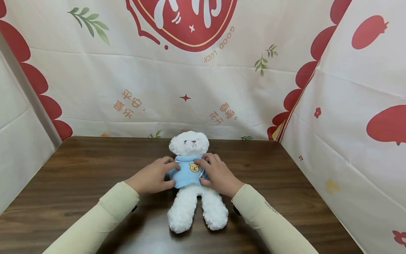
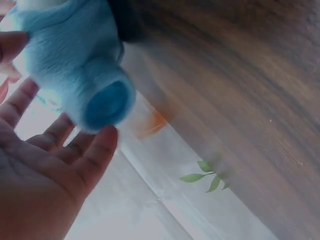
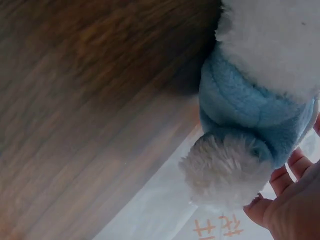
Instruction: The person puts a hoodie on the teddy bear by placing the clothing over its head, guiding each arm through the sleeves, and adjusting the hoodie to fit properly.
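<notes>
A white plush teddy bear point(image 1: 198, 208) in a light blue sweater point(image 1: 187, 174) faces up, its legs toward me. On the sweater's chest is a small brown bear face point(image 1: 194, 167). My left hand point(image 1: 153, 176) grips the sweater's left side, thumb near the hem. The cuff of that sleeve point(image 2: 107, 105) shows a blue hollow in the left wrist view, with the fingers against it. My right hand point(image 1: 220, 174) holds the opposite side, fingers on the chest and thumb low. From that sleeve a white fluffy paw point(image 3: 222, 167) sticks out in the right wrist view.
The dark brown wooden table point(image 1: 95, 165) lies under the bear. White cloth point(image 1: 152, 84) with red and green prints hangs behind the table's far edge, and another printed cloth point(image 1: 342, 91) runs along the right side.
</notes>
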Action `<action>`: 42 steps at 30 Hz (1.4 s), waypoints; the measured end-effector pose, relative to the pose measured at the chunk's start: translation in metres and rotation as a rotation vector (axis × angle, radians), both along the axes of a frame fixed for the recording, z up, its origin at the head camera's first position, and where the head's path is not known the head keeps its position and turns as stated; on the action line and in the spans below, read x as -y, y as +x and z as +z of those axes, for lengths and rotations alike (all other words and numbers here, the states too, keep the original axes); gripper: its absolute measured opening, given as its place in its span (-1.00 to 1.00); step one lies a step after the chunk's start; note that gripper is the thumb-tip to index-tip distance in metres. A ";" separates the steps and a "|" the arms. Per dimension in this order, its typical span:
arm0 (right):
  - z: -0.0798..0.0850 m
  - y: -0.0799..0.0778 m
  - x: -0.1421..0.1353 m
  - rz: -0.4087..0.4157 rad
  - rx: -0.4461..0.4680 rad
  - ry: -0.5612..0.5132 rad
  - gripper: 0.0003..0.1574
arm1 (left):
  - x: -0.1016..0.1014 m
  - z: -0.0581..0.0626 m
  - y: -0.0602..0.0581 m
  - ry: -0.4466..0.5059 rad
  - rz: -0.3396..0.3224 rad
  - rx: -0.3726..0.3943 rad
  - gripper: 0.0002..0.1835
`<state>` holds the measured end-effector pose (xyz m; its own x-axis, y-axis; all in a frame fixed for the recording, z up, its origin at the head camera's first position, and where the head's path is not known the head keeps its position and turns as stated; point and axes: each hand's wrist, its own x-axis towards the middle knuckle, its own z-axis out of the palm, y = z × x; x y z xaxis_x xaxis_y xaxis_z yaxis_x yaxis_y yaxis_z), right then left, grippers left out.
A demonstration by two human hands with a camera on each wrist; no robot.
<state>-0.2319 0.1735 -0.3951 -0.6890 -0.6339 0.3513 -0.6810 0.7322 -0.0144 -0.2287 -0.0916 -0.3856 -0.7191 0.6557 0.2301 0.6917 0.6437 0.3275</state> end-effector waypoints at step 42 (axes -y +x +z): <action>-0.003 -0.004 0.002 -0.037 0.075 -0.009 -0.43 | -0.033 -0.025 -0.007 -0.243 0.078 -0.488 -0.79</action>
